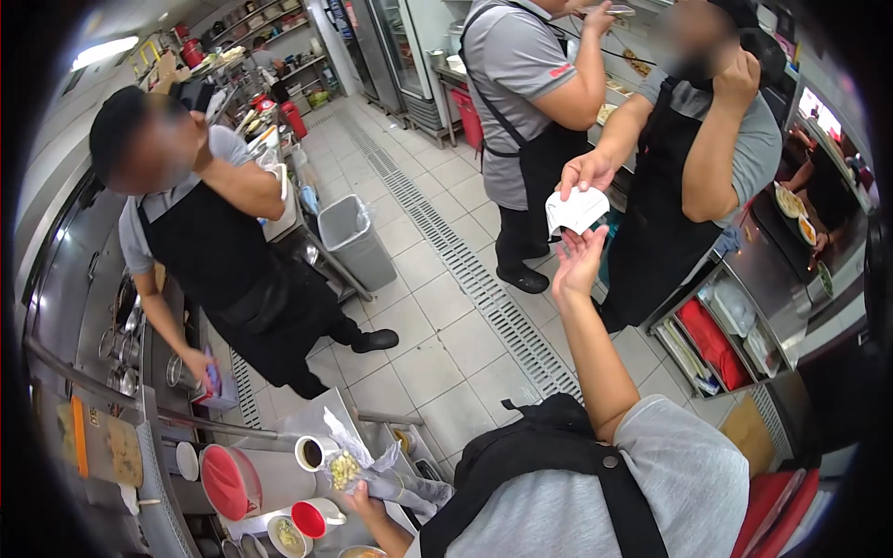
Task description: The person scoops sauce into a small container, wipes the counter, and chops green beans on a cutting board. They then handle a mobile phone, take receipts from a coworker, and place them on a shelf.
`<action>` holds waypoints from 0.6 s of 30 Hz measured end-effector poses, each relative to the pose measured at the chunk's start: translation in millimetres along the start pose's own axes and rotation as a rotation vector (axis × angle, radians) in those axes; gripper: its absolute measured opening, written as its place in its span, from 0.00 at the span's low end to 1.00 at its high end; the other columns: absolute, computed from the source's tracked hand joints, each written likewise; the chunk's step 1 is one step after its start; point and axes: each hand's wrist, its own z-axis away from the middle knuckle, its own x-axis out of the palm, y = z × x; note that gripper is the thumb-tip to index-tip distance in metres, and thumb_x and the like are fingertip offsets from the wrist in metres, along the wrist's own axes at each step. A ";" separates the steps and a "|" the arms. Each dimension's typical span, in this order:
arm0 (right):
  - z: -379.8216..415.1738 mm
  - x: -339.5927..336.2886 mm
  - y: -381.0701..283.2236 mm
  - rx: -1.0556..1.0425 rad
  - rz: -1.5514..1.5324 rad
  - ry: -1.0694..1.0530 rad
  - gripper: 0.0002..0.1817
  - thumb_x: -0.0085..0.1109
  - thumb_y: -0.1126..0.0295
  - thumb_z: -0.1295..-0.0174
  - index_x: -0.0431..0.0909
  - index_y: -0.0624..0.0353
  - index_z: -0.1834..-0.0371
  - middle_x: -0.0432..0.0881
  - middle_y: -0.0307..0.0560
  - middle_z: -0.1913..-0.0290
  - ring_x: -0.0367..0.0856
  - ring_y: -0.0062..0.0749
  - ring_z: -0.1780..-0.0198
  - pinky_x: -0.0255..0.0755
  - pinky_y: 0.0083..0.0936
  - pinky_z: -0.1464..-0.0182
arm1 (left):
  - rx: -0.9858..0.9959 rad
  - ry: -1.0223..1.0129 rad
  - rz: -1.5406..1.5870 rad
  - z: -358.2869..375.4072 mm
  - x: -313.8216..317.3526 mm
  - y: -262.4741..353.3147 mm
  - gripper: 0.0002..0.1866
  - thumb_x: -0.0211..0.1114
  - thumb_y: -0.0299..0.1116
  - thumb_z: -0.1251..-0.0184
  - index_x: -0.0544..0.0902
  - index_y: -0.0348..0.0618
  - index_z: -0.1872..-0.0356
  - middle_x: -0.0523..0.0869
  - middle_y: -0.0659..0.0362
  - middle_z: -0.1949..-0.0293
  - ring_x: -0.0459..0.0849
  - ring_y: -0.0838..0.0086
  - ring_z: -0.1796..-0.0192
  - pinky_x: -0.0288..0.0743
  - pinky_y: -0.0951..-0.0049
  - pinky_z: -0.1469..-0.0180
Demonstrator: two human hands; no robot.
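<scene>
A white paper slip (pixel 579 211) is pinched from above by a co-worker's hand (pixel 588 173). My right hand (pixel 579 264) reaches up under it, palm turned up and fingers stretched out at the slip's lower edge. Down at the counter, my left hand (pixel 366 504) is closed at the side of a clear plastic bag (pixel 345 470) with small pale pieces in it; part of my grip is hidden. Beside the bag are a cup of dark liquid (pixel 311 453) and a white jug with a red inside (pixel 312 519).
A red-lidded tub (pixel 230 482) and a bowl of food (pixel 288 537) share the counter (pixel 279 488). One co-worker (pixel 233 242) stands at the left, two more ahead. A grey bin (pixel 358 244) stands near a floor drain grate (pixel 446 232).
</scene>
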 end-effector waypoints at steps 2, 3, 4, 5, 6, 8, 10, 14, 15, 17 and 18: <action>-8.5 9.0 -14.9 0.041 0.035 0.051 0.25 0.49 0.46 0.41 0.66 0.53 0.51 0.72 0.39 0.58 0.67 0.26 0.54 0.57 0.33 0.50 | 0.013 -0.077 -0.066 -9.3 14.6 3.8 0.33 0.56 0.37 0.54 0.62 0.32 0.44 0.70 0.49 0.48 0.70 0.62 0.45 0.62 0.64 0.42; -10.4 10.8 -19.5 0.092 0.069 0.095 0.22 0.52 0.48 0.42 0.68 0.52 0.53 0.73 0.37 0.60 0.68 0.23 0.58 0.57 0.31 0.52 | 0.070 -0.140 -0.060 -16.2 15.7 -1.6 0.34 0.56 0.36 0.55 0.62 0.31 0.44 0.70 0.48 0.48 0.70 0.61 0.45 0.61 0.63 0.42; -11.6 11.6 -22.1 0.081 0.066 0.098 0.22 0.52 0.48 0.42 0.68 0.52 0.53 0.73 0.37 0.60 0.68 0.23 0.58 0.57 0.31 0.52 | 0.071 -0.150 -0.055 -21.4 20.6 -2.0 0.34 0.56 0.36 0.55 0.62 0.31 0.44 0.70 0.48 0.48 0.70 0.61 0.45 0.61 0.63 0.42; -12.3 13.1 -24.1 0.144 0.106 0.071 0.20 0.55 0.51 0.43 0.68 0.51 0.54 0.73 0.35 0.62 0.68 0.22 0.60 0.58 0.30 0.54 | 0.076 -0.244 -0.035 -26.7 26.5 -3.0 0.34 0.56 0.36 0.55 0.61 0.31 0.43 0.71 0.48 0.48 0.70 0.61 0.45 0.61 0.63 0.42; -12.1 12.8 -25.6 0.210 0.148 0.045 0.18 0.57 0.55 0.44 0.69 0.51 0.56 0.74 0.34 0.63 0.69 0.20 0.62 0.58 0.28 0.55 | 0.080 -0.335 -0.017 -30.4 31.9 -3.8 0.35 0.57 0.36 0.56 0.61 0.31 0.43 0.71 0.48 0.48 0.71 0.60 0.46 0.61 0.63 0.41; -15.0 4.3 -21.9 0.225 0.161 0.038 0.16 0.58 0.62 0.44 0.69 0.51 0.55 0.75 0.35 0.61 0.71 0.20 0.63 0.60 0.26 0.57 | 0.062 -0.372 0.057 -32.0 48.5 -2.1 0.35 0.57 0.37 0.56 0.61 0.32 0.43 0.72 0.49 0.49 0.71 0.62 0.46 0.61 0.64 0.41; -13.9 -3.6 -15.5 0.101 0.161 0.044 0.14 0.56 0.64 0.42 0.69 0.52 0.54 0.76 0.36 0.60 0.73 0.21 0.61 0.63 0.23 0.60 | 0.040 -0.354 -0.081 -31.6 50.2 -10.2 0.33 0.57 0.34 0.54 0.62 0.32 0.43 0.72 0.50 0.48 0.71 0.64 0.46 0.61 0.65 0.42; 25.2 5.4 -7.3 -0.080 0.130 -0.079 0.11 0.52 0.72 0.40 0.69 0.59 0.54 0.77 0.41 0.58 0.76 0.22 0.60 0.69 0.18 0.62 | 0.014 -0.350 -0.031 -43.9 81.6 -19.0 0.28 0.57 0.21 0.50 0.64 0.34 0.44 0.74 0.54 0.51 0.74 0.70 0.49 0.66 0.72 0.45; 36.9 13.1 -2.1 -0.066 0.146 -0.175 0.11 0.51 0.73 0.39 0.69 0.60 0.54 0.77 0.42 0.58 0.76 0.22 0.60 0.70 0.18 0.62 | -0.073 -0.311 -0.043 -46.9 89.6 -16.5 0.28 0.59 0.20 0.50 0.63 0.34 0.44 0.75 0.54 0.51 0.74 0.71 0.50 0.67 0.73 0.46; 56.9 32.2 9.5 0.003 0.179 -0.352 0.10 0.50 0.76 0.39 0.69 0.63 0.55 0.77 0.43 0.58 0.76 0.21 0.60 0.70 0.18 0.60 | 0.074 -0.382 -0.061 -47.8 119.7 6.8 0.29 0.62 0.20 0.49 0.63 0.34 0.44 0.75 0.56 0.52 0.75 0.73 0.50 0.67 0.73 0.47; 62.1 37.3 19.2 0.091 0.266 -0.451 0.11 0.51 0.76 0.40 0.70 0.65 0.55 0.77 0.43 0.57 0.76 0.20 0.59 0.69 0.17 0.57 | 0.190 -0.431 -0.078 -50.2 127.9 11.5 0.29 0.63 0.21 0.49 0.63 0.34 0.45 0.76 0.56 0.53 0.75 0.75 0.50 0.67 0.74 0.46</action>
